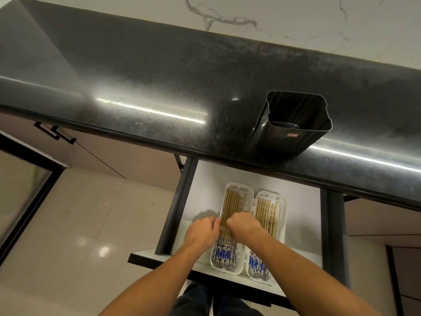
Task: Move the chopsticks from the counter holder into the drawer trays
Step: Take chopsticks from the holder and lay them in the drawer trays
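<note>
From the head camera, looking down, the black holder (pixel 293 123) stands on the dark speckled table (pixel 159 87) near its front edge with no chopsticks showing in its mouth, and right below it the white drawer (pixel 205 192) is pulled open with two white trays lying side by side in it. The chopsticks (pixel 230 208) lie flat in rows in the left tray (pixel 249 190) and the right tray (pixel 282 201), pale ends toward the table and blue-patterned ends toward the person. Both hands rest on the left tray's chopsticks, the left hand (pixel 200 231) with fingers curled down at the tray's left edge and the right hand (pixel 243 224) bunched in a loose fist just beside it, though whether either pinches a stick I cannot tell.
</note>
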